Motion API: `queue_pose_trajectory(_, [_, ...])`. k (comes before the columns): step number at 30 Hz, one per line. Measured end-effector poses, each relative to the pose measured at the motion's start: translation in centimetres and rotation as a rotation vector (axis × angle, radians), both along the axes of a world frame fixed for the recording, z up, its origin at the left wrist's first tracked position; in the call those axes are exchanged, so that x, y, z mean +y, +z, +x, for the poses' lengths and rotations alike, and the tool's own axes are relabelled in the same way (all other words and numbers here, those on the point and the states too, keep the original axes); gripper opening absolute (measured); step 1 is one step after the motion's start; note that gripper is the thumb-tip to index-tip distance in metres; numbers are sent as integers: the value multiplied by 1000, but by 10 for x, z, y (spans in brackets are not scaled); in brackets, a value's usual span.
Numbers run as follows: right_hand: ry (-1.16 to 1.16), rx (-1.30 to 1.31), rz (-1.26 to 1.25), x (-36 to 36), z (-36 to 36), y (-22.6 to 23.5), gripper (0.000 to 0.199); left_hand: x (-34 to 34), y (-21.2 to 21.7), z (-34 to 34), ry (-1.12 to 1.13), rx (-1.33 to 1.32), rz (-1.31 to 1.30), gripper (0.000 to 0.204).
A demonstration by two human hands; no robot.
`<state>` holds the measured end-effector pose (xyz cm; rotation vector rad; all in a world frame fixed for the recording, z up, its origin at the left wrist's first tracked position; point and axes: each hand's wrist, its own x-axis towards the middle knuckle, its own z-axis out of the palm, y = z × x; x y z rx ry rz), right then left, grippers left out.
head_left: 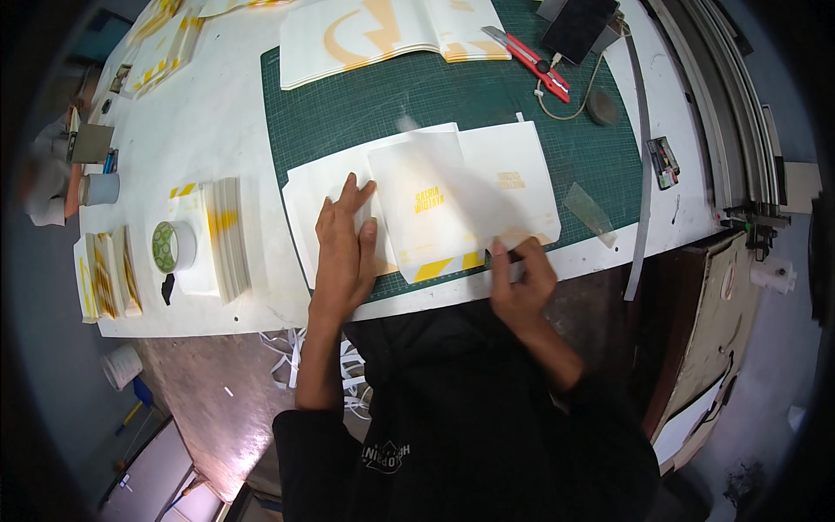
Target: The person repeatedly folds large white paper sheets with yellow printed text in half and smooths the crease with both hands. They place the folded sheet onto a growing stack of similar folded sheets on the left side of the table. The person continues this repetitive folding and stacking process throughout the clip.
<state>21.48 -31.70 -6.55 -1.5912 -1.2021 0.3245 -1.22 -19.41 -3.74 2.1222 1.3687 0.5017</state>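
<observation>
On the green cutting mat lies a white printed paper piece (509,165) with yellow print, spread open with panels to either side. Over its middle lies a folded white panel (417,165), and a pale area smeared by motion crosses toward its right side. My left hand (346,235) rests on the left part of the paper with its fingers stretched out. At the lower right edge, my right hand (524,283) is closed, thumb and fingers pinching the paper's edge. A yellow-striped strip (448,265) shows below the middle panel.
A red utility knife (535,68) and a dark device (581,30) lie on the cutting mat (374,113). Larger printed sheets (357,39) lie at the back. At left stand a tape roll (174,246) and folded paper stacks (224,235). A long metal strip (644,174) runs at right.
</observation>
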Motion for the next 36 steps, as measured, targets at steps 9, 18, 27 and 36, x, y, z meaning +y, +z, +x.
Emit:
queue_pose_trajectory(9, [97, -33, -226, -19, 15, 21, 42, -3, -3, 1, -35, -4, 76, 65])
queue_pose_trajectory(18, [319, -543, -107, 7, 0, 10, 55, -1, -3, -1, -40, 8, 83, 59])
queue_pose_trajectory(27, [-193, 475, -182, -2, 1, 12, 16, -1, -8, 6, -14, 16, 149, 61])
queue_pose_trajectory(36, [-228, 742, -295, -5, 20, 21, 20, -7, 4, 44, 7, 316, 242, 69])
